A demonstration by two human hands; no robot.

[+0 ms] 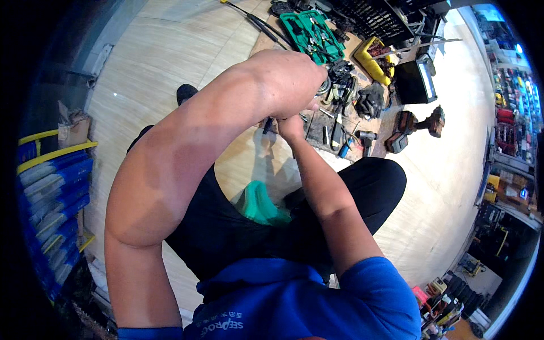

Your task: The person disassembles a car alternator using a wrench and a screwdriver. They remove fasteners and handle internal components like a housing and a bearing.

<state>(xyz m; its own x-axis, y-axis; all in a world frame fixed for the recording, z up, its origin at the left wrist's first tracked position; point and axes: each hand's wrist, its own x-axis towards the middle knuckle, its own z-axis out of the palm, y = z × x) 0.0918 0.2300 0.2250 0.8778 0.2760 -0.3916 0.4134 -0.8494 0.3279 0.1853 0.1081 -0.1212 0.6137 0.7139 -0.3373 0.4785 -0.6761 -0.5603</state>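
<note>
My left hand (301, 78) is bent over at the edge of a crowd of tools on the floor, its fingers curled inward and mostly hidden under the hand. Just below it is my right hand (290, 127), closed and partly covered by my left wrist. A short dark piece (268, 124) pokes out beside the right hand; what it belongs to is hidden. Whatever lies between the hands cannot be made out. To their right are a metal rod (326, 113), a black glove (371, 101) and a blue-handled tool (345, 148).
An open green tool case (292, 28), a yellow tray (387, 79) of rusty parts and a black crate (368, 20) lie beyond. Right sits a cordless drill (416, 122). Between my legs is a green stool (258, 198). A blue rack (54, 198) stands left; shelves (513, 102) line the right.
</note>
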